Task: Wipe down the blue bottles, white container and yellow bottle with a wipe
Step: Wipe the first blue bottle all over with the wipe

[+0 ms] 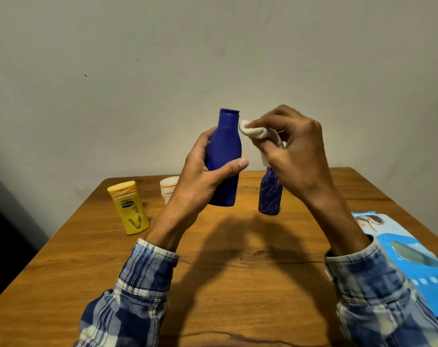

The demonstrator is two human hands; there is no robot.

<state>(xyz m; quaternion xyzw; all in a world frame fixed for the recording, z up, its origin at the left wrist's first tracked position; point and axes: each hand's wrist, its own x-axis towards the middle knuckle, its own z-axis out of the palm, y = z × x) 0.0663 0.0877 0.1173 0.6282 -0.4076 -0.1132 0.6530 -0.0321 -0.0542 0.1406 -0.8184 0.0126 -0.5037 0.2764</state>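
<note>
Four things to wipe, and only one in hand right now. Holding the big blue bottle [223, 156] up off the table [238, 271] with the left hand [200, 181], with fingers and thumb curled tight round its middle. No cap on top. Pinching the wipe [250, 130] in the right hand [295, 156], with fingertips bunched on it, and pressing it on the side of the bottle's neck, just under the open mouth.

Standing on the table near the far edge, a bit right of the middle: the small blue bottle [270, 194], partly hidden behind the right hand and left alone on the wood. Near the far left corner: the yellow bottle [130, 209], standing up with its cap on top, well apart from both hands. Between the yellow bottle and the big blue one, close to the far edge: the white container [169, 186], half hidden behind the left hand. Lying at the right edge: a blue packet [408, 259], maybe the pack for the wipes, though hard to tell.

Looks like an early part of the job. Wiping the neck of this one bottle now, with its belly and bottom maybe yet to do. No way to tell clean from dirty on the other three. Most likely left to do: the small blue bottle, the white container and the yellow bottle.
</note>
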